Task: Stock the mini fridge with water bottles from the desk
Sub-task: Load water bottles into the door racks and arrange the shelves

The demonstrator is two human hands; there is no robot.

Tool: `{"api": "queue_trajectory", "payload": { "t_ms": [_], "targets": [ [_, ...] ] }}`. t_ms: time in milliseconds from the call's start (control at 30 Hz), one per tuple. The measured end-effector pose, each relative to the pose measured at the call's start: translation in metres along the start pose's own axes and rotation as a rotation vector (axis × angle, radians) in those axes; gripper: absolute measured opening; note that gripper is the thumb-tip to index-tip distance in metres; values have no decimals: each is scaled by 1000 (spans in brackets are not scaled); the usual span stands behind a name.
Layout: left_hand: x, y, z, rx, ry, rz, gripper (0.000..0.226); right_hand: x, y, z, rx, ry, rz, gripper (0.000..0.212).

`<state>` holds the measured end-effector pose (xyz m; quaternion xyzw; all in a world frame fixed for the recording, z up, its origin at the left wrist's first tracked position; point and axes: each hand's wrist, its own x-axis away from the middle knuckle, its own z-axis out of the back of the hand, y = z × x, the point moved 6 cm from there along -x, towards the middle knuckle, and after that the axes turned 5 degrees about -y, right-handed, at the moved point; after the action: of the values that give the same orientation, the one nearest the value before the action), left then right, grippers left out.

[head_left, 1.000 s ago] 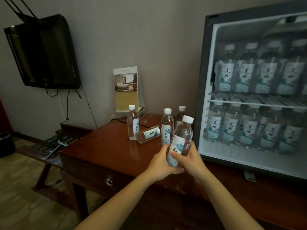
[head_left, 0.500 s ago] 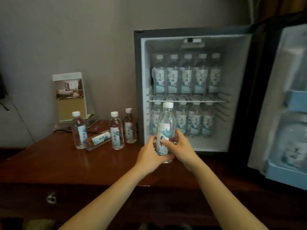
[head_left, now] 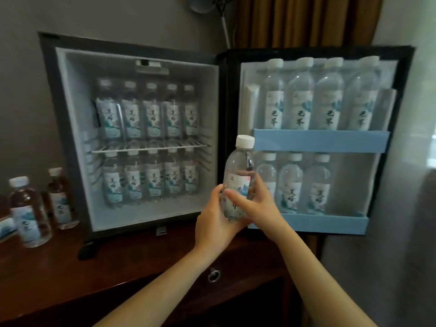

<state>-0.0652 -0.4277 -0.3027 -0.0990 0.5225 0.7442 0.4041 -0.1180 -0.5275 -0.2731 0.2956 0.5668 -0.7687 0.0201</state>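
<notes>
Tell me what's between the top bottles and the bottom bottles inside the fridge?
A white wire shelf. The head view shows it running across the fridge, with the top row of bottles standing on it and the bottom row just beneath.

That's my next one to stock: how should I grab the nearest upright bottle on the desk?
Wrap fingers round the labelled mid-body of the nearest upright bottle, coming from the front. It stands upright, its sides run straight there, and a second bottle stands close behind it to the right, crowding that side.
</notes>
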Motion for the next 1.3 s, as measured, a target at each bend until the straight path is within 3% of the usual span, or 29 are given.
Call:
{"api": "queue_trajectory", "payload": {
  "t_ms": [100, 267, 433, 633, 800, 1300],
  "targets": [
    [-7, 21, -34, 89, -88, -25, 86, 13, -3, 41, 22, 80, 3, 40],
    [-20, 57, -78, 155, -221, -99, 59, 34, -6, 102, 112, 197, 25, 41],
    [-35, 91, -113, 180, -176, -203, 62, 50, -14, 154, 247, 271, 60, 54],
    [-47, 124, -142, 185, -155, -310, 46, 61, -19, 202, 248, 357, 82, 53],
    [-58, 135, -153, 134, -164, -365, 38, 58, -5, 223, 206, 397, 70, 51],
    [-70, 110, -159, 124, -241, -321, 48, 47, 55, 229, 304, 389, -86, 60]
  ]
}}
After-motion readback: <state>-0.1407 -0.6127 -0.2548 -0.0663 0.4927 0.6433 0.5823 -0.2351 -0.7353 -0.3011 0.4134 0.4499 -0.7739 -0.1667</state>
